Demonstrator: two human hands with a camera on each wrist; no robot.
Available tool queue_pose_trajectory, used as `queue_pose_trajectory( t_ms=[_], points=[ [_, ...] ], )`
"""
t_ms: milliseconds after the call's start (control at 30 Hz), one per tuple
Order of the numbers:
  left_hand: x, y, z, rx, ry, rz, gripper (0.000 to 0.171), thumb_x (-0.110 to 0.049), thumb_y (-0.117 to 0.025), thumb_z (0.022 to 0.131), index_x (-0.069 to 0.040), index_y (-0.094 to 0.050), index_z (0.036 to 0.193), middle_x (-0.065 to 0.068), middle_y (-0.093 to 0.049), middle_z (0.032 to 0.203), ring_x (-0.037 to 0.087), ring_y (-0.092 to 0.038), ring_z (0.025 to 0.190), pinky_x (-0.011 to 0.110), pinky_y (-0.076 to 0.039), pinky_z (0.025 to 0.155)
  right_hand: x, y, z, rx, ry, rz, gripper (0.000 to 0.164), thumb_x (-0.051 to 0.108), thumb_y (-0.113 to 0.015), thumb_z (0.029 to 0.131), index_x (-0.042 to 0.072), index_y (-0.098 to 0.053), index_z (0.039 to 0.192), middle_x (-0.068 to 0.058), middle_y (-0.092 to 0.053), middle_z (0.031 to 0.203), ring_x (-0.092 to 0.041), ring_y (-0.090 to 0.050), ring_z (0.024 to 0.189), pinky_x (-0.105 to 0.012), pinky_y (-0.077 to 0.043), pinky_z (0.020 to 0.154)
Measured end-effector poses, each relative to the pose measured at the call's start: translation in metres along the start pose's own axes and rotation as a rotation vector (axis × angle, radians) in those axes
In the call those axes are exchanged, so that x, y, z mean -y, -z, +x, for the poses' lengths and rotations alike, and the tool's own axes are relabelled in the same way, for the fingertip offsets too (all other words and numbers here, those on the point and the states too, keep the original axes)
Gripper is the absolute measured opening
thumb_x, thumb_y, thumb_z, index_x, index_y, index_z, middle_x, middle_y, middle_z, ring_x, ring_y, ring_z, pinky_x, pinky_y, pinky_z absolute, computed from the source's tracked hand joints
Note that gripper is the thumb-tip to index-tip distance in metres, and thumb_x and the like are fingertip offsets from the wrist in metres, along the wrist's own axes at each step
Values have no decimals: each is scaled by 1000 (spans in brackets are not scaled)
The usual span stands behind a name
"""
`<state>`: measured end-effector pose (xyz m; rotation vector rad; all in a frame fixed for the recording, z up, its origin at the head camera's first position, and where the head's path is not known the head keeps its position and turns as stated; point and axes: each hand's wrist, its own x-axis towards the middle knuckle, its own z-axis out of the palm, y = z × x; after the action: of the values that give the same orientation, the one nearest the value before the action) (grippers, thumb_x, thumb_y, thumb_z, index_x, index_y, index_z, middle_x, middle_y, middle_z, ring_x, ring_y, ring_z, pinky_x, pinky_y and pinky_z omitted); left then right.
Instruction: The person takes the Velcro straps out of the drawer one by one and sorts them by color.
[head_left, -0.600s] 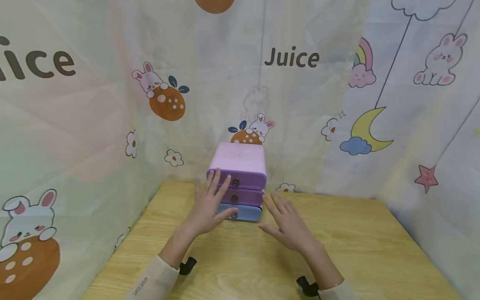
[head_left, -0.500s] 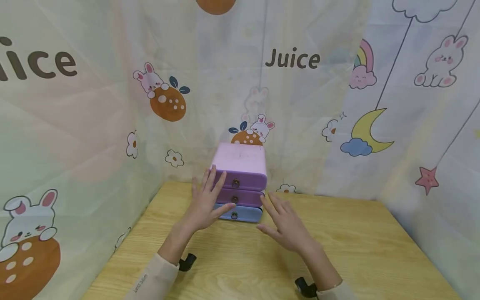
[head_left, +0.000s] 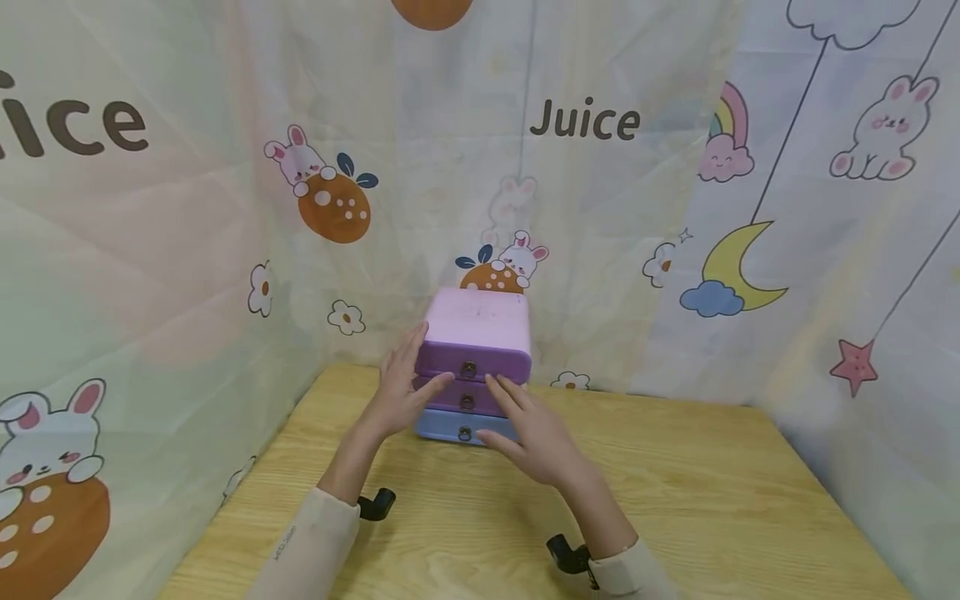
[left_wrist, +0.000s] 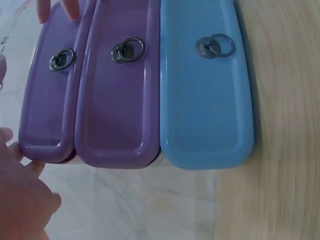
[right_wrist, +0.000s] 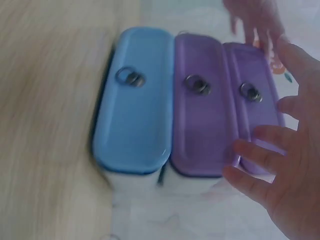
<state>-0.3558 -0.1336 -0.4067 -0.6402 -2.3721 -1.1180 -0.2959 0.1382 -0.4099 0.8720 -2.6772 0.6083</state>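
Note:
A small three-drawer box [head_left: 480, 317] stands against the back cloth, pink on top, with two purple drawer fronts [left_wrist: 120, 100] and a light blue front [right_wrist: 135, 120] at the bottom. Each front carries a small dark metal ring pull [left_wrist: 215, 46]. My left hand [head_left: 397, 396] is at the box's left side, fingers extended along the upper left edge and thumb pointing across the fronts. Straight, spread fingers of my right hand [head_left: 536, 437] overlap the right part of the middle and bottom drawers in the head view. Neither hand grips anything.
The box sits at the back of a light wood table [head_left: 712, 492]. Printed cloth walls [head_left: 600, 217] with rabbits and fruit enclose the table behind and at both sides. Black brackets [head_left: 377, 504] project from both wrists.
My left hand has shifted left, off the drawer fronts to the box's left edge. The right hand has moved left from beside the box to in front of its drawers.

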Motion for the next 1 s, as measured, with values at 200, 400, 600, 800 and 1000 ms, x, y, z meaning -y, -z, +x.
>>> queue_pose_trajectory(
  t_ms=[200, 400, 600, 800, 1000],
  points=[
    [8, 1, 20, 6, 47, -253, 84, -46, -68, 100, -22, -21, 167, 2, -36, 168, 34, -37, 153, 63, -35, 119, 11, -1, 12, -34, 1, 27, 79, 66, -51, 102, 31, -23, 167, -1, -34, 169, -30, -38, 153, -60, -44, 113],
    [17, 1, 36, 25, 68, -381, 67, -39, -65, 103, -20, -37, 161, -2, -45, 164, 28, -37, 153, 59, -33, 121, 12, -3, 18, -33, -5, 58, 77, 66, -49, 102, 31, -25, 166, -1, -40, 166, -28, -43, 150, -59, -46, 112],
    [29, 1, 42, -5, 64, -471, 44, -29, -61, 107, -12, -57, 147, 4, -40, 167, 26, -28, 158, 53, -21, 128, 14, -14, 29, -29, 14, 78, 76, 63, -51, 103, 27, -27, 166, -4, -46, 161, -29, -51, 143, -56, -49, 110],
    [35, -7, 42, -33, 49, -533, 39, -23, -52, 110, -5, -60, 143, 5, -39, 167, 24, -26, 160, 51, -19, 130, 14, -18, 35, -40, -2, 87, 76, 64, -52, 102, 26, -30, 165, -6, -57, 149, -25, -62, 126, -48, -54, 101],
    [36, -9, 42, -53, 23, -541, 39, -16, -52, 110, -1, -57, 145, 10, -38, 167, 28, -25, 160, 52, -19, 129, 12, -12, 43, -66, -10, 124, 70, 61, -55, 102, 24, -42, 160, -7, -65, 135, -24, -66, 107, -45, -55, 90]
  ],
)
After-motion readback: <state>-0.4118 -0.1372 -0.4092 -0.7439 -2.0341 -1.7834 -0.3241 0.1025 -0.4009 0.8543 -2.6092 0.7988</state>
